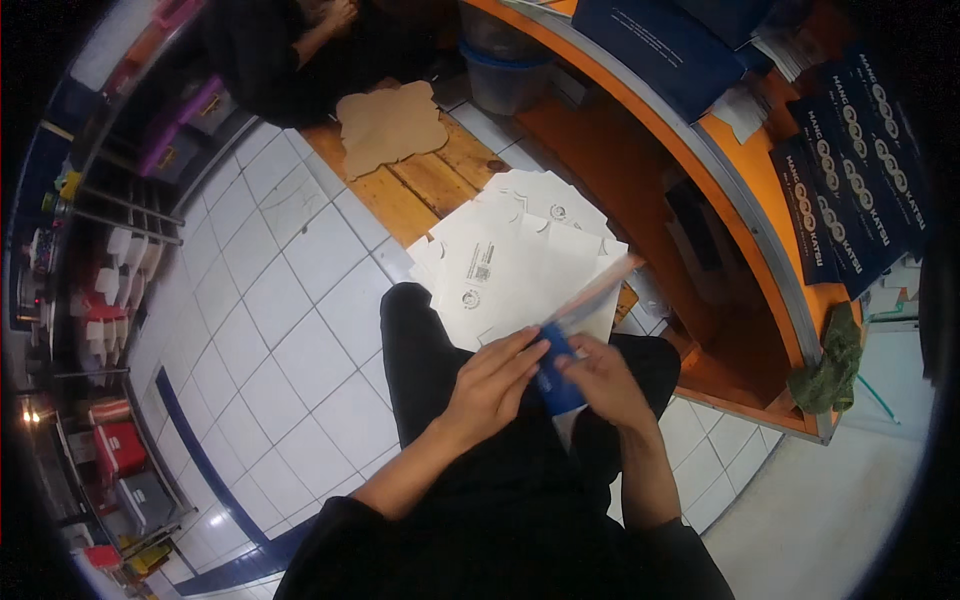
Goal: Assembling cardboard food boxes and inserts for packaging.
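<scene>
Both my hands are over my lap, fingers on a dark blue cardboard piece (562,392) that looks like a folded carton blank. My left hand (492,388) pinches its left side, fingers pressed together. On its right side, my right hand (606,382) grips with the thumb across the blue face. A pale, blurred edge of the piece stretches up and to the right. Just beyond my knees lies a spread pile of flat white carton blanks (515,270) with dark print, some overlapping.
The pile rests on a slatted wooden bench (398,205), with a brown cardboard sheet (393,128) at its far end. A person (290,60) in dark clothes sits beyond. On my right curves an orange counter (740,150) bearing blue printed cartons (850,170) and a green cloth (828,360). Shelves line the left.
</scene>
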Motion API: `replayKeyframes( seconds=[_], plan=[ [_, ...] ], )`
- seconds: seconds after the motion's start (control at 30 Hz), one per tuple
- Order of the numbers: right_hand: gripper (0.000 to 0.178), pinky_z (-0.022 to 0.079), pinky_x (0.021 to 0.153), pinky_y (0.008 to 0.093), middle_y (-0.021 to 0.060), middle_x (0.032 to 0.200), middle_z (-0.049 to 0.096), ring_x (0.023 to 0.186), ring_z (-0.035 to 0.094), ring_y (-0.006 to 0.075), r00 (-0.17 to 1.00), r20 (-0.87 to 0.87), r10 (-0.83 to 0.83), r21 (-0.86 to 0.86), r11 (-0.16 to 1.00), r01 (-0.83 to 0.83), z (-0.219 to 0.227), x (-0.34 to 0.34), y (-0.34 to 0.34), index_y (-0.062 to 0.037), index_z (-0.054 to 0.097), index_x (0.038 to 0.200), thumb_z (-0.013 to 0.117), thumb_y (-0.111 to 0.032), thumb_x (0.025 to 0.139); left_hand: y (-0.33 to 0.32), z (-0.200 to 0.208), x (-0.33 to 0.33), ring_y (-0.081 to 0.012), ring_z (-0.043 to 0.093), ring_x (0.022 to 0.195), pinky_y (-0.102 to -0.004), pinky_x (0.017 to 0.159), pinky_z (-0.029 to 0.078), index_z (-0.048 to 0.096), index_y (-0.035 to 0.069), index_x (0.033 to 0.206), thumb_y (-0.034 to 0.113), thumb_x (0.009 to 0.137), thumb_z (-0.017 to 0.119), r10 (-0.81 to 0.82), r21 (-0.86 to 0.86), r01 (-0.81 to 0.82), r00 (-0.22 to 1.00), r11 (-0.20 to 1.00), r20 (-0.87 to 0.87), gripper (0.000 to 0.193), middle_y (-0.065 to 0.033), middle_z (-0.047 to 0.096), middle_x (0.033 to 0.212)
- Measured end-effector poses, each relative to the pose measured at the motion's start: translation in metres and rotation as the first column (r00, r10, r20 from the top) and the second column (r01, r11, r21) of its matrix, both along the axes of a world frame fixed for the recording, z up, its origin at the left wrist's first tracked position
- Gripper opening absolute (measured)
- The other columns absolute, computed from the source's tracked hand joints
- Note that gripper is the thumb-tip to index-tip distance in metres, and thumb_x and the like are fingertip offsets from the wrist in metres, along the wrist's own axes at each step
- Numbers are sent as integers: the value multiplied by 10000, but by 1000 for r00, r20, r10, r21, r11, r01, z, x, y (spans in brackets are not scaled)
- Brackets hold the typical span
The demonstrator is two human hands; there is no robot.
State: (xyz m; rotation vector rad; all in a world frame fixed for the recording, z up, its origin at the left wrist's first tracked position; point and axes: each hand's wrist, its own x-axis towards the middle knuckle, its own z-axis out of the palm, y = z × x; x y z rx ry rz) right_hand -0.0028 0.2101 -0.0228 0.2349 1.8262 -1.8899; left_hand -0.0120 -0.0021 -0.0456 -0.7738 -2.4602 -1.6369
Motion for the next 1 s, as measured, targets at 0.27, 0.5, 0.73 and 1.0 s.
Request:
replayKeyframes(
  seconds=[0.27,0.5,0.73,1.0],
  plan=[
    [325,589,720,292,102,1120,688,901,714,173,877,221,-427,-401,780,481,46,-13,-17,-20,517,1334,539,-160,1042,-6,19,19,-472,534,1315,-552,1000,506,702,160,1290,444,830,778,-212,-223,146,927,964,-309,545,-209,525,1479],
    [304,582,804,328,85,1146,692,913,711,168,874,249,-418,-615,628,476,35,2,-28,-61,554,1305,536,-257,1074,0,39,-6,-445,558,1275,-480,995,530,668,152,1330,279,817,820,-52,-202,-30,919,979,-391,550,-200,518,1484],
    [309,565,858,294,100,1050,724,940,709,174,873,195,-447,-651,607,456,25,14,-46,-22,574,1271,506,-261,1087,5,41,-21,-366,564,1130,-440,936,473,644,186,1373,214,865,764,17,-258,-124,925,958,-379,522,-203,544,1388],
    [214,577,791,303,93,1001,735,862,714,161,890,80,-449,-347,824,447,12,21,-29,44,681,1105,600,-131,1012,4,45,-4,-337,525,1169,-453,1007,409,520,45,1473,323,708,915,119,-118,-129,989,985,-89,905,-235,531,1369]
  ],
)
